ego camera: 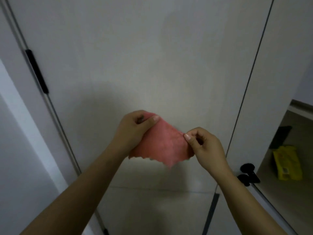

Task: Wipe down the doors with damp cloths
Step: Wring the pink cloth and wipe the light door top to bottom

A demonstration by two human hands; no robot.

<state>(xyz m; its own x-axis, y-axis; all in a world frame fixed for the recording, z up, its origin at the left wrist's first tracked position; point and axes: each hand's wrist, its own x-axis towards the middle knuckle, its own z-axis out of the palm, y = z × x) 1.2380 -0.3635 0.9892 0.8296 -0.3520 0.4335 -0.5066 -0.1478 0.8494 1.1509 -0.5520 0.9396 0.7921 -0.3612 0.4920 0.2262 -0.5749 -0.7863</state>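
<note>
Pink square cloth with scalloped edge (162, 143) held up in front of the plain white flat door (135, 65), stretched between both hands. Left hand (133, 131) grips the upper left corner, fingers curled round it, thumb on top. Right hand (205, 146) pinches the right corner between thumb and forefinger. Black hinge (37, 71) on the door's left edge. Black lever handle (248, 173) low right; yellow packet (287, 162) lies beyond it.

Dim light falls on pale walls. A light tiled floor (152, 209) lies below. At the right, a shelf (298, 150) holds a yellow packet (287, 164).
</note>
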